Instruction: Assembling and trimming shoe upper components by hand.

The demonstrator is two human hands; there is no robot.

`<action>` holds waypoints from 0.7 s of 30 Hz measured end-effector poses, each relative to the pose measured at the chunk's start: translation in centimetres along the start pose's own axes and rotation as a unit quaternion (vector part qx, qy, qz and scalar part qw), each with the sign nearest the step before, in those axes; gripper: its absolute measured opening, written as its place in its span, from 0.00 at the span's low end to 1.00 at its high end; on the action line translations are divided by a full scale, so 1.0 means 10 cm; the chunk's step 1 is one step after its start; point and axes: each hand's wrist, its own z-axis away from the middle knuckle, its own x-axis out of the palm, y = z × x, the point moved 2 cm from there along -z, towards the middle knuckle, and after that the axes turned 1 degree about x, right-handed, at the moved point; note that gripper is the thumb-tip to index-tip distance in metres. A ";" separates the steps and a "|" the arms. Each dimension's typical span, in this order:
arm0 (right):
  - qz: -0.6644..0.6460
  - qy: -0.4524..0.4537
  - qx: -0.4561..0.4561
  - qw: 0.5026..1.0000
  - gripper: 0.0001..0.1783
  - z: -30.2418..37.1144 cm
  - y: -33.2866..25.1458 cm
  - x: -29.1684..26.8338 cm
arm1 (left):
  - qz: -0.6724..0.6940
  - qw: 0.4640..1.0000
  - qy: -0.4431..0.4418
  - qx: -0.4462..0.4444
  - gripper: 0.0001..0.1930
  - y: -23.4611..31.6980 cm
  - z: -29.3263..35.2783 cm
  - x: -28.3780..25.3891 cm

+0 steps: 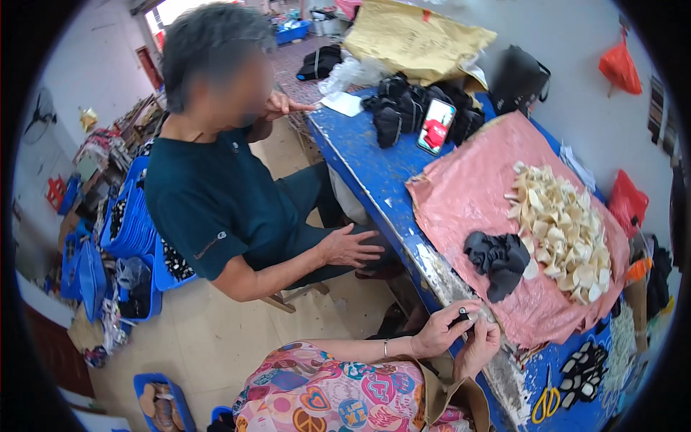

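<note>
Both my hands are together over the worn near edge of the blue table (pixel 360 158). The fingers of my left hand (pixel 437 334) and my right hand (pixel 480 350) pinch a small black-and-pale piece (pixel 471 317), too small to name. Just beyond them, a heap of dark grey fabric pieces (pixel 498 263) lies on a pink plastic sheet (pixel 461 183). To its right is a large pile of cream-coloured, curved, cup-like pieces (pixel 565 234). Yellow-handled scissors (pixel 545 405) rest on the table right of my hands.
A seated person (pixel 223 173) in a dark shirt is on the left, one hand on a knee. A lit phone (pixel 436 127) leans against black bundles (pixel 396 108). Black pieces with pale patches (pixel 584 371) lie near the scissors. Blue crates (pixel 133 209) stand behind the person.
</note>
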 end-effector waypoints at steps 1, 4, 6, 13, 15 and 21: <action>-0.009 -0.007 -0.001 1.000 0.09 -0.01 0.01 0.01 | -0.009 1.000 0.004 -0.006 0.14 0.02 0.00 0.00; -0.047 -0.044 0.077 0.995 0.09 -0.02 -0.10 0.10 | -0.040 0.999 0.018 0.002 0.13 0.10 -0.03 -0.04; -0.082 -0.063 0.101 0.989 0.08 -0.06 -0.08 0.08 | -0.084 0.996 0.018 -0.005 0.13 0.09 -0.02 -0.07; 0.186 -0.105 -0.001 0.977 0.06 0.13 -0.23 -0.07 | -0.160 0.986 0.015 0.033 0.14 0.15 0.21 -0.09; 0.192 -0.004 -0.047 0.980 0.07 0.19 -0.44 -0.04 | -0.180 0.983 0.018 0.009 0.14 0.17 0.24 -0.14; 0.313 -0.126 -0.254 0.906 0.13 0.39 -0.65 0.38 | -0.169 0.981 -0.081 0.053 0.13 0.33 0.19 -0.03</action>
